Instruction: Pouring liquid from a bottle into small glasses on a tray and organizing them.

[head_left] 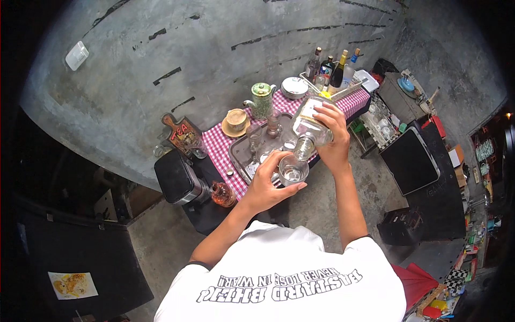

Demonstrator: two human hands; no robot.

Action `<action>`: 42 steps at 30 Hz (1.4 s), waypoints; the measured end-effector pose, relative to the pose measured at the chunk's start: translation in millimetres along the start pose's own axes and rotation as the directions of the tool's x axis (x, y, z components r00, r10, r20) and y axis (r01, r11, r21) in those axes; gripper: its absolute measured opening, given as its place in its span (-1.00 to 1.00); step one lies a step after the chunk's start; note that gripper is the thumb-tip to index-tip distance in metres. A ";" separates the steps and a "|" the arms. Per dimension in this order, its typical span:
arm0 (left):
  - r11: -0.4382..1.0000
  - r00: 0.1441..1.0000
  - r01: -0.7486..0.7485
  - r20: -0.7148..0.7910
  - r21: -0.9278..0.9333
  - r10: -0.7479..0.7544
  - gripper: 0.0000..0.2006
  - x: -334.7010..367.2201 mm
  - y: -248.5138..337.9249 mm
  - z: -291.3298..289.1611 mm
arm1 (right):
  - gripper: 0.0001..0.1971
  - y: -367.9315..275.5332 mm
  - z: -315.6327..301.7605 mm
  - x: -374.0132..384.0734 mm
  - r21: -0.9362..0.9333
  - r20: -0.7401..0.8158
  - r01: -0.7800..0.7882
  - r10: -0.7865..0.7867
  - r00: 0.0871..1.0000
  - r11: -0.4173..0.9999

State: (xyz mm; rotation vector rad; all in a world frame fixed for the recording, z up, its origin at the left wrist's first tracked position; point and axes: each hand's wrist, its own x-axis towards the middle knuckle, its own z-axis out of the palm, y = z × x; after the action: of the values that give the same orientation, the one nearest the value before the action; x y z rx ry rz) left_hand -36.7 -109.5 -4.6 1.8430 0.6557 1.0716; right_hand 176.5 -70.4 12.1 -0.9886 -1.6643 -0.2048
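My left hand [266,185] is wrapped round a small clear drinking glass [293,173], with the thumb along its near side. My right hand [335,134] grips a clear glass bottle [310,126] with a pale label. The bottle is tipped mouth-down, and its neck reaches the glass's rim. Something clear shows in the bottom of the glass; whether liquid is flowing I cannot tell. Beyond my hands lies a metal tray [236,153], which bears a stemmed glass [255,140], a glass mug [273,127] and other small glassware, partly hidden by my left hand.
A pink checked cloth [212,144] covers the table. On it stand a green teapot [262,99], a cup on a saucer [236,121], stacked white plates [294,87] and a basket of bottles [346,92]. Left are a black bin [177,177] and a reddish-brown jug [222,194].
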 end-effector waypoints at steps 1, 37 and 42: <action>1.000 1.000 0.003 -0.013 -0.015 -0.004 -0.41 -0.5 -1.0 0.9 | -0.52 -0.3 -0.7 0.3 0.002 0.001 -0.002 0.002 1.000 1.000; 0.999 0.998 -0.039 -0.043 0.028 0.040 -0.41 -4.5 5.4 -2.1 | -0.54 -10.1 -2.3 1.8 -0.025 0.010 0.060 -0.060 0.998 0.998; 0.998 0.998 -0.050 -0.042 0.045 0.052 -0.42 -5.5 5.9 -3.2 | -0.53 -10.2 -0.6 0.2 -0.013 0.020 0.068 -0.068 0.997 0.998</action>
State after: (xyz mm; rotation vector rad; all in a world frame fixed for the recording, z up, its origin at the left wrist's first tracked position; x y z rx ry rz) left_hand -42.1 -115.1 -0.9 1.8874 0.6649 1.1416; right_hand 169.8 -77.1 16.1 -0.9473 -1.7180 -0.2532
